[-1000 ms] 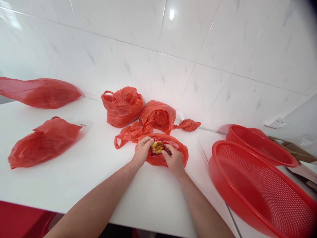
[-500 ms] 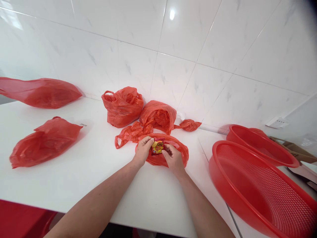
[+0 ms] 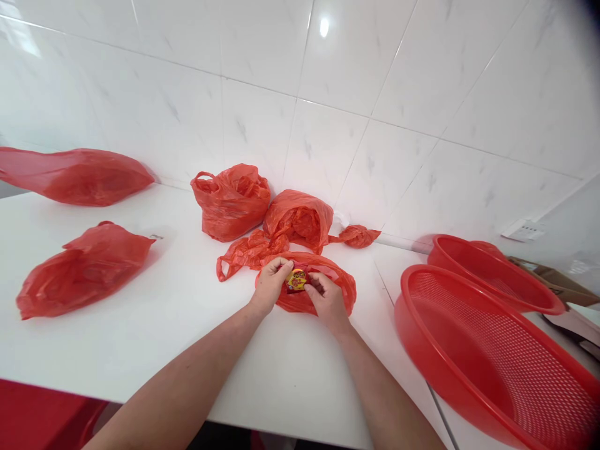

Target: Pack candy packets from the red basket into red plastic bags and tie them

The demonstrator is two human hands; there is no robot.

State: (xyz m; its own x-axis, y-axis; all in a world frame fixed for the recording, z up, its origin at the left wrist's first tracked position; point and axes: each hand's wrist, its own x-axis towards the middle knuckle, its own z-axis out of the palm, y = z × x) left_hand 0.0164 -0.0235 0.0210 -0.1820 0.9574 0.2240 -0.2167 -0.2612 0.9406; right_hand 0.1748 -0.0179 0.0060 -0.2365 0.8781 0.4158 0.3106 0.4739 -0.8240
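Observation:
My left hand (image 3: 269, 284) and my right hand (image 3: 328, 301) both pinch a small red and yellow packet (image 3: 297, 279) between their fingertips. The packet is held just over a flat red plastic bag (image 3: 344, 284) that lies on the white table (image 3: 154, 325). Both hands are closed on the packet, one at each side. Behind the hands lies a crumpled red bag (image 3: 246, 250).
Two fuller red bags (image 3: 232, 200) (image 3: 300, 219) stand near the tiled wall, and a small knotted one (image 3: 357, 235) lies beside them. Two more red bags (image 3: 82, 265) (image 3: 75, 175) lie at the left. Two red mesh baskets (image 3: 497, 369) (image 3: 497, 272) sit at the right.
The packet looks smaller and more folded between my fingertips than before. My hands have hardly shifted.

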